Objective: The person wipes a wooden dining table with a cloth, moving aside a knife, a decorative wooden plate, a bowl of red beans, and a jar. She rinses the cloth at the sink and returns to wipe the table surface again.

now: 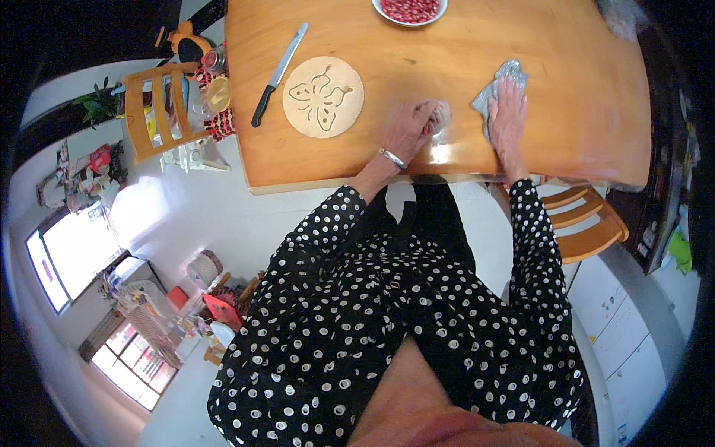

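A: Right hand (509, 119), upper right of centre?
B: Flat, fingers stretched toward the top of the frame, palm pressed down on a crumpled grey cloth (494, 91). Gripping nothing; just resting on top, cloth touching the worktop (581, 112).

A: And the left hand (408, 128)?
B: Just left of the right one, close to the near edge. Curled loosely, fingers bent around a small pale lump (441, 113). Hard to tell what kind of thing, blurred. Silver bracelet (392, 158) at the wrist.

A: Further left on the worktop?
B: Round pale trivet (323, 97) with a cut-out butterfly shape, lying flat, near the left hand but apart from it. Beside it, toward the upper left, a knife (278, 73) with black handle, blade pointing to the top edge.

A: Top of the frame?
B: White bowl (381, 10) of red beans, partly cut off by the edge, well apart from both hands.

A: Around the worktop?
B: Wooden chair (149, 112) at the left, another wooden chair (588, 223) at the lower right of the worktop. Black sleeves with white dots filling the lower middle.
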`<act>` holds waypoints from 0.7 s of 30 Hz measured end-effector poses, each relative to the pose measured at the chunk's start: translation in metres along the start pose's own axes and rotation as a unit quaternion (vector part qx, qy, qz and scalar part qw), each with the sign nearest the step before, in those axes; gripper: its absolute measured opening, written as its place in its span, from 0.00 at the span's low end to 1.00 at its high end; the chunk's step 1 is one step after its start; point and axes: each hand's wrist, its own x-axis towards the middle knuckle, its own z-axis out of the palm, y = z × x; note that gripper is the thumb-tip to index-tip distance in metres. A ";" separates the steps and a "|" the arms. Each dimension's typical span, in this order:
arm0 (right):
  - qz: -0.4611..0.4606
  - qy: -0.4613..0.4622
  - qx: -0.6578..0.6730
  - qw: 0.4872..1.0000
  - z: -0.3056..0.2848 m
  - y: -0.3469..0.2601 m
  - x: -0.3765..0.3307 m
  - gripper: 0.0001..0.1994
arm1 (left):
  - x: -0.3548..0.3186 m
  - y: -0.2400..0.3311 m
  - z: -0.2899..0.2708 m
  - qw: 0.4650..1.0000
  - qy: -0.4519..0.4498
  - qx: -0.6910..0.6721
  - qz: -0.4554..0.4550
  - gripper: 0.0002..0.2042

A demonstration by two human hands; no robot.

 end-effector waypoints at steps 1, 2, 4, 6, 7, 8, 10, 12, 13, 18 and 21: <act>-0.012 -0.054 -0.010 0.998 -0.001 -0.004 -0.002 0.28 | 0.000 -0.002 -0.006 1.000 0.021 -0.011 -0.010 0.25; -0.013 -0.019 0.012 1.000 0.001 -0.008 -0.004 0.28 | -0.006 -0.006 -0.013 0.999 0.041 -0.021 -0.025 0.26; -0.011 0.008 0.042 0.999 0.000 -0.012 -0.006 0.28 | -0.023 -0.021 -0.033 0.993 0.102 -0.012 -0.062 0.28; -0.013 -0.029 0.016 0.999 0.000 -0.011 -0.007 0.28 | -0.045 -0.062 -0.068 0.952 0.216 -0.027 -0.217 0.26; -0.010 -0.027 0.016 0.999 -0.001 -0.009 -0.007 0.29 | -0.059 -0.082 -0.082 0.895 0.304 -0.056 -0.322 0.22; -0.011 -0.028 0.015 0.999 -0.001 -0.008 -0.007 0.29 | -0.074 -0.101 -0.094 0.854 0.323 -0.107 -0.394 0.18; -0.005 -0.025 0.021 0.999 -0.003 -0.006 -0.007 0.29 | -0.091 -0.135 -0.103 0.793 0.350 -0.150 -0.476 0.14; -0.011 -0.010 0.025 1.000 -0.006 -0.005 -0.006 0.28 | -0.098 -0.158 -0.105 0.741 0.297 -0.157 -0.582 0.12; -0.012 -0.015 0.018 1.000 -0.007 -0.006 -0.006 0.28 | -0.098 -0.166 -0.106 0.735 0.249 -0.267 -0.571 0.11; -0.023 -0.009 -0.015 1.000 -0.012 -0.012 -0.005 0.28 | -0.085 -0.167 -0.095 0.722 0.289 -0.210 -0.593 0.14; -0.019 -0.016 -0.024 0.999 -0.012 -0.014 -0.006 0.28 | -0.077 -0.165 -0.095 0.693 0.224 -0.305 -0.614 0.19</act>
